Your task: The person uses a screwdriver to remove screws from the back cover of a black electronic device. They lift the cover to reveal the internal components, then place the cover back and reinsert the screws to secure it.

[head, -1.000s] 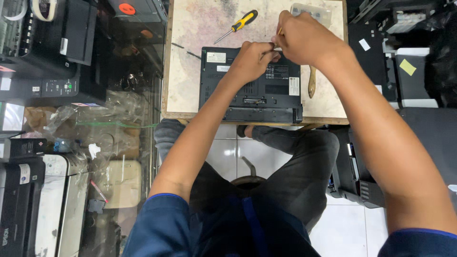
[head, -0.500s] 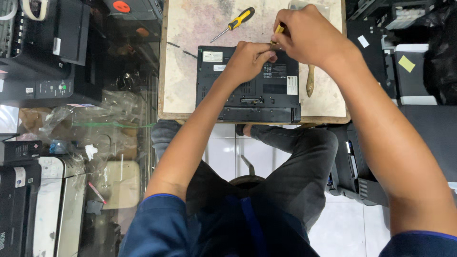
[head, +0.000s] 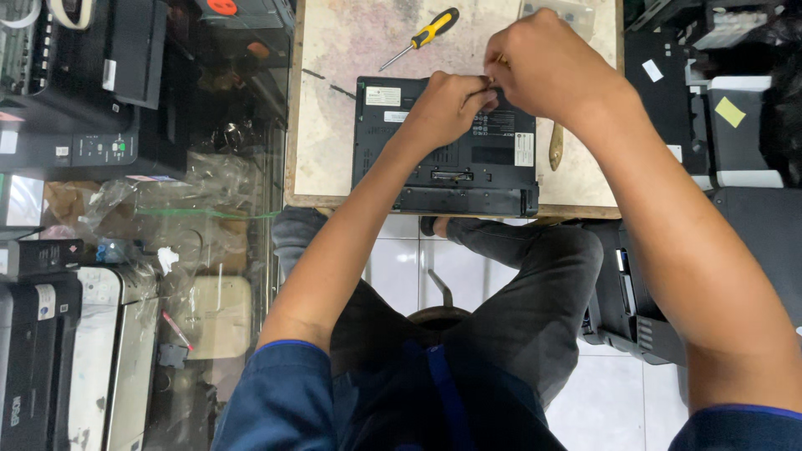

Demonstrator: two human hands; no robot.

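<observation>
Black laptop (head: pixel 447 163) lies underside up on the tabletop (head: pixel 334 125). Left hand (head: pixel 447 104) rests on it, fingers clenched; right hand (head: pixel 547 67) grasps a yellow-handled tool at its twelve o'clock edge. Screwdriver (head: pixel 422 35) lies at eleven o'clock.

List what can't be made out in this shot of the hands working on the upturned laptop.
- Head view: the tool tip and whatever it touches on the laptop are hidden behind the left hand and right hand.
- The laptop's labels are too small to make out.
- The clear item at the table's far edge is cut off by the frame.
</observation>
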